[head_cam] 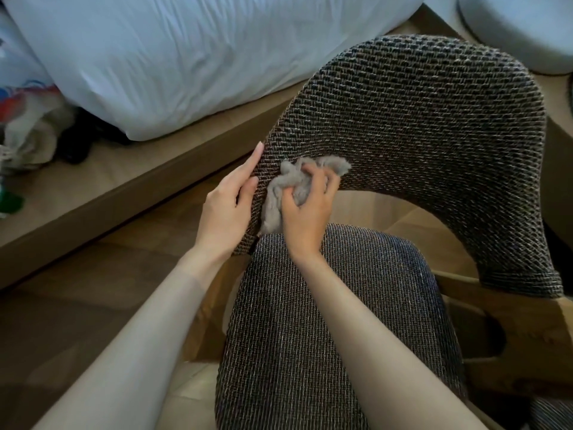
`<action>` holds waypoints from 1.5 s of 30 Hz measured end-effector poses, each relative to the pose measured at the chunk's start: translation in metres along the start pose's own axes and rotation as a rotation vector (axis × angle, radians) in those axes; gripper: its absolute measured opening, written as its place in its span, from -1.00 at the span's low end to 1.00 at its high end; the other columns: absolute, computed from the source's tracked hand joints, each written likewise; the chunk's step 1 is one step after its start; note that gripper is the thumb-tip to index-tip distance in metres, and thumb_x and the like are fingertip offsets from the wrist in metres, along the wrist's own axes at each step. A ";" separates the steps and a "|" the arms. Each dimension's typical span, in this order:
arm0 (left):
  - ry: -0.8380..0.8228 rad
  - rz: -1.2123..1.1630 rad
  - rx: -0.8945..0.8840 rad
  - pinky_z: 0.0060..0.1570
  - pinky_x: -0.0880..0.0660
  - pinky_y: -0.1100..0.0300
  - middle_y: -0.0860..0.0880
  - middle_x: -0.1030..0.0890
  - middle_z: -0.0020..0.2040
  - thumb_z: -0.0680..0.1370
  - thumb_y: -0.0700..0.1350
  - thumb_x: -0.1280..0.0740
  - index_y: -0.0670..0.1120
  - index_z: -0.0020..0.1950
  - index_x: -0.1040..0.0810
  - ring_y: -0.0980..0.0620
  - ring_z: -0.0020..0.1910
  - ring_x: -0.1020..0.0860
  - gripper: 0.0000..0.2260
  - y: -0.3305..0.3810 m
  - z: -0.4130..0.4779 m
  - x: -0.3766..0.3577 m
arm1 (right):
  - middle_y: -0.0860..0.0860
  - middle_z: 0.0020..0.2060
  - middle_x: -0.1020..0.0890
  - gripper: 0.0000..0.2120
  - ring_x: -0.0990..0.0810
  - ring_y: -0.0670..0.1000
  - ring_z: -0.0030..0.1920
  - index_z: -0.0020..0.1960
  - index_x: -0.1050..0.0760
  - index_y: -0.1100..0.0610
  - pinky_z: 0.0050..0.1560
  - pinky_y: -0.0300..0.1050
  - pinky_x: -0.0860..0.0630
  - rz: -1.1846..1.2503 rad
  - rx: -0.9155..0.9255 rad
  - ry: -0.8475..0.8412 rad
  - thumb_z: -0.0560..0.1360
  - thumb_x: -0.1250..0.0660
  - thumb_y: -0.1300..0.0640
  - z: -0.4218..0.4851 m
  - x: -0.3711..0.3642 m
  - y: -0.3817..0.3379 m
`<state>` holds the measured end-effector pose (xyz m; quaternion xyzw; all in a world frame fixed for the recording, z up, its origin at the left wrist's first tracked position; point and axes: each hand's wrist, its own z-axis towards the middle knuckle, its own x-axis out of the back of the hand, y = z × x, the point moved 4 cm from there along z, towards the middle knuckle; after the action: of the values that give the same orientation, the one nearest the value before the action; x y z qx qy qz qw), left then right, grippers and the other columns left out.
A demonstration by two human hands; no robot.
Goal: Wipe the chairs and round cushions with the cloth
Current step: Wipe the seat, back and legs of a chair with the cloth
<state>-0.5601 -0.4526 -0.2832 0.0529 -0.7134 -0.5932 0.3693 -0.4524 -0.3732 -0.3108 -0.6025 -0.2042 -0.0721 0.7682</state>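
A chair with a curved woven backrest (434, 135) and a woven grey seat (310, 336) fills the middle and right of the head view. My right hand (307, 209) grips a crumpled grey cloth (285, 187) and presses it against the left end of the backrest, just above the seat. My left hand (231, 200) rests with straight fingers on the outer left edge of the backrest, beside the cloth. Part of the cloth is hidden under my right fingers.
A bed with white bedding (186, 57) on a wooden platform (124, 187) runs along the left and back. Clothes and bags (34, 125) lie at the far left. A white round object (521, 29) sits at the top right. Wooden floor (77, 290) lies below left.
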 end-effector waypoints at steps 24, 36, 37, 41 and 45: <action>0.042 -0.229 0.037 0.09 -0.40 0.37 0.27 -0.56 0.17 0.64 -0.17 -0.20 0.14 0.38 -0.43 0.27 -0.02 -0.50 -0.65 -0.011 0.003 0.001 | 0.10 0.18 -0.40 -0.76 -0.38 -0.12 0.22 0.14 -0.49 0.22 0.20 -0.58 -0.20 0.063 -0.215 0.057 0.47 -0.32 0.35 -0.055 -0.020 0.000; 0.066 -0.122 0.016 0.01 -0.33 0.22 0.09 -0.42 -0.05 0.64 -0.16 -0.19 0.21 0.38 -0.40 0.11 -0.04 -0.34 -0.63 -0.012 0.001 0.002 | 0.03 0.06 -0.45 -0.71 -0.46 -0.20 0.01 -0.07 -0.41 -0.09 0.08 -0.45 -0.34 0.275 -0.398 0.086 0.46 -0.33 0.30 -0.076 -0.018 -0.023; 0.067 -0.121 0.016 0.02 -0.31 0.21 0.08 -0.41 -0.04 0.64 -0.15 -0.19 0.20 0.38 -0.40 0.11 -0.03 -0.34 -0.64 -0.012 0.000 0.001 | 0.02 0.07 -0.43 -0.75 -0.47 -0.15 0.04 -0.03 -0.43 -0.03 0.08 -0.49 -0.32 0.236 -0.389 0.085 0.47 -0.34 0.30 -0.078 -0.021 -0.021; 0.070 -0.105 0.024 0.01 -0.31 0.20 0.08 -0.40 -0.05 0.65 -0.13 -0.18 0.22 0.38 -0.40 0.10 -0.04 -0.34 -0.64 -0.012 0.000 0.000 | 0.04 0.09 -0.38 -0.79 -0.46 -0.03 0.09 0.10 -0.47 0.17 0.09 -0.55 -0.25 0.128 -0.381 0.016 0.48 -0.34 0.31 -0.080 -0.023 -0.003; 0.096 -0.040 0.049 0.10 -0.41 0.35 0.20 -0.56 0.11 0.66 -0.15 -0.16 0.16 0.42 -0.39 0.22 -0.05 -0.52 -0.63 -0.003 -0.007 0.000 | -0.03 0.05 -0.35 -0.80 -0.43 -0.05 0.05 0.03 -0.44 0.06 0.05 -0.45 -0.23 0.050 -0.478 -0.057 0.48 -0.33 0.30 -0.071 0.010 0.013</action>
<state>-0.5568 -0.4594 -0.2851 0.1047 -0.7080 -0.5795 0.3900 -0.4227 -0.4362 -0.3319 -0.7739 -0.1879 -0.0823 0.5992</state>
